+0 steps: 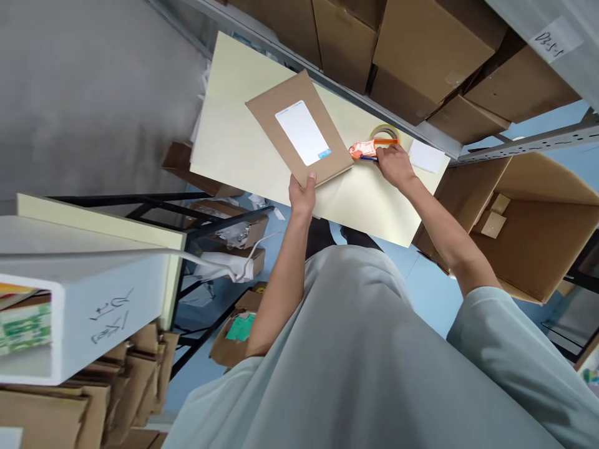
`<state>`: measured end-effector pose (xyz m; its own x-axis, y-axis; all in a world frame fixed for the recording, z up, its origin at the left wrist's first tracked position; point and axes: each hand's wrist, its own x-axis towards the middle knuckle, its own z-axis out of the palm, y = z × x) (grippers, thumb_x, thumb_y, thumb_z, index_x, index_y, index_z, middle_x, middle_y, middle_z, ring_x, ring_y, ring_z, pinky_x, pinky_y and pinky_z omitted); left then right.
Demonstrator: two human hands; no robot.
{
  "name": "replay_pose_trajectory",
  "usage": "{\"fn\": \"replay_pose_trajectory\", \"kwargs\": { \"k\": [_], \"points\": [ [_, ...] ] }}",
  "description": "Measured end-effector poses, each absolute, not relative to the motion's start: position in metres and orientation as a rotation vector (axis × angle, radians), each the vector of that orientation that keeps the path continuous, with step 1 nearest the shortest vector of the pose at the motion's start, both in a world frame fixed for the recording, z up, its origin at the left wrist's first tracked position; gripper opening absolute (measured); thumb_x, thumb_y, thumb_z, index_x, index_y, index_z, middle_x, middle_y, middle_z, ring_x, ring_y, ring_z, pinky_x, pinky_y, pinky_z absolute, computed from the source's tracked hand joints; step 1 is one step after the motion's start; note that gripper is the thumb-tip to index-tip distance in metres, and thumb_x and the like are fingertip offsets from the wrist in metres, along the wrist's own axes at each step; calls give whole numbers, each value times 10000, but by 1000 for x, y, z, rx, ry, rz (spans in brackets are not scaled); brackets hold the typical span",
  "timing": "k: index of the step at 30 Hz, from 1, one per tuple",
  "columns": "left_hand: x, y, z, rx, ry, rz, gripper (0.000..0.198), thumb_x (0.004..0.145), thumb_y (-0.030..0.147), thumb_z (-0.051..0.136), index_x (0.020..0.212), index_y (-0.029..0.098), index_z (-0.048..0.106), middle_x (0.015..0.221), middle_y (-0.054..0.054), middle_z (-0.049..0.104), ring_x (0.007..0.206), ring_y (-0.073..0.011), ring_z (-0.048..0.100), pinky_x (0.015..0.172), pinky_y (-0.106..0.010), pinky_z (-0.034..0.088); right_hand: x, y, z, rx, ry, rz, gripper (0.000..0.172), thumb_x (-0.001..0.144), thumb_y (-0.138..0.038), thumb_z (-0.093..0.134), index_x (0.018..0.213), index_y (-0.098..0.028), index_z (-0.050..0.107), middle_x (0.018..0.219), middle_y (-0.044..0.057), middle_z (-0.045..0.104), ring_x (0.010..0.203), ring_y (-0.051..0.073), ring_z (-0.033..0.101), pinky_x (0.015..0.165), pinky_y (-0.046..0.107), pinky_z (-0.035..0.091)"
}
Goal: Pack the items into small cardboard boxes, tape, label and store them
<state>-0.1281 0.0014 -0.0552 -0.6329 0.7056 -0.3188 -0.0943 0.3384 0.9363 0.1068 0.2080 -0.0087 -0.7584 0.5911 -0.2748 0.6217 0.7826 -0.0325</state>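
Note:
In the head view my left hand point(302, 194) grips the near corner of a flat brown cardboard box point(281, 112), its thumb on top. The box is tilted over the pale yellow tabletop point(224, 118) and has a white label point(303, 133) with a small blue patch. My right hand point(394, 163) is closed at the right end of an orange-and-white patterned item point(362, 149). A thin orange bar point(386, 141) and a dark blue pen-like stick point(369, 158) lie beside its fingers. Just behind is a roll of yellow tape point(384, 130). What the fingers hold is partly hidden.
White paper point(425, 156) lies at the table's right end. A large open carton point(552, 231) with small boxes inside stands right. Shelved cartons point(435, 50) line the far side. At left are a white bin point(107, 312) and folded cardboard point(140, 374).

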Motion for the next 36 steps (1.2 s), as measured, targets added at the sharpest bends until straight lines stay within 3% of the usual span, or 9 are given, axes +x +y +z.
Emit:
{"fn": "replay_pose_trajectory", "kwargs": {
  "k": [3,9,15,19,22,25,30,33,36],
  "points": [
    [-147,-2,-49,564,1803,1297,731,847,744,782,1340,213,685,1423,-157,734,1389,-324,662,1261,-506,466,110,189,3,931,2693,-210,606,1211,-431,182,1184,-14,621,1041,247,766,1009,285,685,1024,458,450],
    [-200,-17,-21,575,1726,1162,557,797,561,810,1212,193,753,1272,-128,802,1294,-328,717,1192,-511,538,117,132,26,807,2668,-219,325,1133,-196,379,1162,-36,661,1007,224,779,913,313,682,973,457,443],
    [-237,18,-6,640,1929,1140,408,866,506,729,1146,214,784,1319,-94,781,1356,-317,676,1244,-473,502,79,47,33,644,2712,-443,392,1020,24,321,1159,-62,678,981,185,766,902,297,691,970,432,429],
    [-219,38,-12,753,2112,1157,618,885,600,779,1379,237,696,1571,-129,619,1592,-328,457,1346,-470,355,46,14,28,762,2670,-494,382,1025,14,331,1197,-34,670,983,205,768,941,310,714,967,435,439],
    [-186,30,-14,811,2261,1159,799,966,724,647,1614,275,510,1762,-136,378,1712,-333,204,1388,-537,234,36,6,21,839,2650,-519,374,1020,10,354,1225,-29,665,979,205,775,939,306,720,981,443,449],
    [-161,20,-13,790,2398,1121,847,1010,798,484,1692,302,413,1810,-131,269,1708,-359,208,1386,-599,215,38,3,14,897,2635,-543,354,1026,-6,375,1227,-35,665,986,206,781,939,302,722,1004,458,460],
    [-161,17,-15,767,2340,1124,881,979,846,500,1702,355,394,1827,-92,240,1717,-376,157,1400,-593,182,64,-10,12,894,2616,-567,351,1051,-25,376,1239,-67,670,1023,180,794,974,290,727,1053,442,462],
    [-165,18,-16,749,2266,1139,885,978,853,497,1715,386,348,1836,-56,222,1728,-356,52,1409,-598,155,108,-18,20,939,2538,-616,262,1100,-141,455,1221,-75,678,1017,181,792,989,294,727,1049,411,465],
    [-166,17,-17,746,2293,1141,904,965,856,520,1710,364,376,1835,-77,216,1726,-360,84,1414,-585,142,173,-11,31,1060,2430,-585,271,1117,-285,521,1207,-86,682,986,193,790,975,322,715,979,408,481]
  ]
}}
